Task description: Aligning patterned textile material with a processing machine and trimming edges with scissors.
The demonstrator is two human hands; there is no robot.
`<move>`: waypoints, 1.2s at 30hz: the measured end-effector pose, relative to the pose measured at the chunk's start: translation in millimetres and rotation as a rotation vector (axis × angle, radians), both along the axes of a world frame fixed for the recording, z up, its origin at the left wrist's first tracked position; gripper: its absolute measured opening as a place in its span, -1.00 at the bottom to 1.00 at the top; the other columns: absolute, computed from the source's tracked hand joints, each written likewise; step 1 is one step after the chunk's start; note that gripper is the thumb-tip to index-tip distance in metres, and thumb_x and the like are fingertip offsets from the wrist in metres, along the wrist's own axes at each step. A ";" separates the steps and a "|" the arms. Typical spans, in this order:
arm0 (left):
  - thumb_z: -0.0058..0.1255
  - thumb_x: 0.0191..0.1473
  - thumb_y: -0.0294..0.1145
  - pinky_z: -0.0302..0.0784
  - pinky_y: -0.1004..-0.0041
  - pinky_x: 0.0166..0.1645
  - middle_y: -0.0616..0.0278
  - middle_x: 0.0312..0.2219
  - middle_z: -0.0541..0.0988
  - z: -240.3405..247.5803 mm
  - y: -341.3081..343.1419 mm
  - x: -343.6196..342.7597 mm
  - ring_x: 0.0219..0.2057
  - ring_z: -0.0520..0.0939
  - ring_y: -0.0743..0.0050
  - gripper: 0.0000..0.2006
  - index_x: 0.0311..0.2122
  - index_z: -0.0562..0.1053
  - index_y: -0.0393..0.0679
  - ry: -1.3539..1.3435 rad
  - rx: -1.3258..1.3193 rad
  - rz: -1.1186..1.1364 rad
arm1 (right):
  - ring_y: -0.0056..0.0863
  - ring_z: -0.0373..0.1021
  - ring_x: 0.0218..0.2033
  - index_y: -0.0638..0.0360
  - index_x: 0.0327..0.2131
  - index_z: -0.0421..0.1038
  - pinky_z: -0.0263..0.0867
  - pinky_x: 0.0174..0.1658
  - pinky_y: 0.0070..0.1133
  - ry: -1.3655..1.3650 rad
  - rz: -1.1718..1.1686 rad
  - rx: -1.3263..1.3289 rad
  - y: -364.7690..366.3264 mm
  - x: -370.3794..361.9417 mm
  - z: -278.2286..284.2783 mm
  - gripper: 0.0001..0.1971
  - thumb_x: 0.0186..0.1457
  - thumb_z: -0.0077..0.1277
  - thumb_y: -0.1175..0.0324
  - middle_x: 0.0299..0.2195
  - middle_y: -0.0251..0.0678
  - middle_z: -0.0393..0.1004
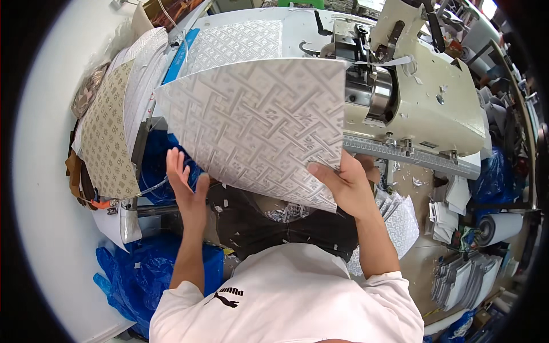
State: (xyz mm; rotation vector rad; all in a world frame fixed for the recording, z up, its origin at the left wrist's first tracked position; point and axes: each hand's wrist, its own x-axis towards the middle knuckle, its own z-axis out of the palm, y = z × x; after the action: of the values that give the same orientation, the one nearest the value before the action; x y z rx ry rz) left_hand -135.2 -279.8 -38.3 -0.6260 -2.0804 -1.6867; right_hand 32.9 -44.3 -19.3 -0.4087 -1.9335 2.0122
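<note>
A large patterned sheet (257, 126), off-white with a raised grey lattice, is held up in front of me, curving toward its left edge. My right hand (346, 186) grips its lower right corner, thumb on the near face and the other fingers mostly behind. Just off the sheet's lower left edge is my left hand (187, 186), open, with fingers stretched and thumb apart, holding nothing. Beyond the held piece, a similar patterned sheet (240, 39) lies flat on the white worktable (300, 28).
At the right stands a cream machine (440, 108) with a metal roller (382, 94) and a ruled rail (417, 157). Patterned sheets (108, 137) are stacked at the left. Blue plastic (148, 274) lies low at the left; paper bundles (466, 280) sit on the floor at right.
</note>
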 end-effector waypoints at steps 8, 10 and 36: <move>0.23 0.07 -0.39 0.56 0.45 -0.05 0.14 -0.18 0.67 43.6 29.0 -24.8 -0.18 0.68 0.42 -0.58 0.02 0.51 -0.36 -0.851 -0.088 -0.588 | -0.78 0.33 -0.40 0.32 0.20 0.33 0.25 -0.35 -0.75 0.271 -0.532 -0.130 -2.6 7.5 30.7 -0.54 0.24 0.09 0.53 -0.31 -0.40 0.57; 0.23 0.07 -0.39 0.57 0.45 -0.05 0.13 -0.17 0.67 52.2 38.9 -25.2 -0.19 0.68 0.42 -0.58 0.02 0.51 -0.37 -0.866 -0.083 -0.601 | -0.86 0.21 -0.49 0.33 0.20 0.34 0.10 -0.45 -0.79 0.113 -0.504 -0.027 22.0 10.5 26.2 -0.55 0.24 0.09 0.52 -0.43 -0.54 0.47; 0.25 0.12 -0.30 0.57 0.50 -0.09 0.14 -0.18 0.67 33.9 140.1 10.3 -0.22 0.67 0.50 -0.61 -0.02 0.54 -0.35 -1.081 -0.125 -0.982 | -0.86 0.35 -0.45 0.30 0.14 0.43 0.18 -0.38 -0.87 -0.029 -0.651 0.069 120.1 84.3 37.2 -0.60 0.24 0.11 0.46 -0.36 -0.41 0.58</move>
State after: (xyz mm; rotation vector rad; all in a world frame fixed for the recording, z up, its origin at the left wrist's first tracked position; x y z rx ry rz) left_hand -124.8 -139.7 -4.4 -1.0332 -2.8277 -2.9257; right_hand 117.2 75.9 17.9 -0.9132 -1.5928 1.5143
